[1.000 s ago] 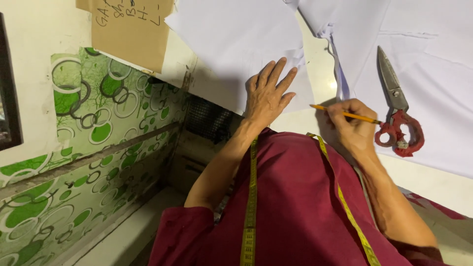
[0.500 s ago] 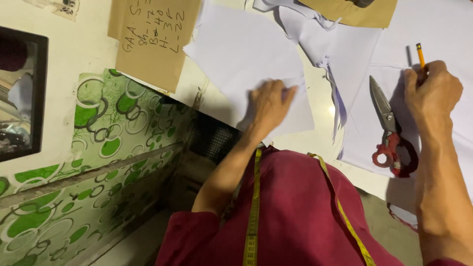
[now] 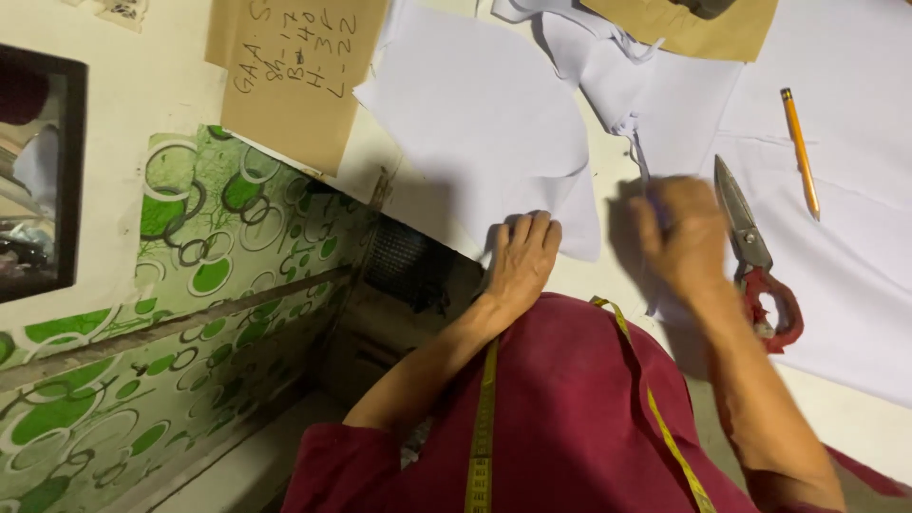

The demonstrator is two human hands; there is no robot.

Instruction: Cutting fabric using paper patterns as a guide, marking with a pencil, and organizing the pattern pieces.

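White fabric piece (image 3: 484,114) flat on the surface (image 3: 608,266), lower edge under left hand (image 3: 521,258), which presses palm down, fingers spread, gripping nothing. Thin, limp, light by the look; likely to slide and wrinkle, so best pinned flat near an edge or pinched at a corner. More white cloth (image 3: 855,247) spread to the right. Brown card pattern (image 3: 294,76) top left, partly under the fabric. Red-handled scissors (image 3: 755,252) just beside right hand (image 3: 684,242), not gripped. Right hand blurred, fingers curled over the cloth edge; cannot tell whether closed on anything. Yellow measuring tape (image 3: 480,427) draped over maroon shirt. Pencil (image 3: 800,152) loose on the cloth, well apart from both hands.
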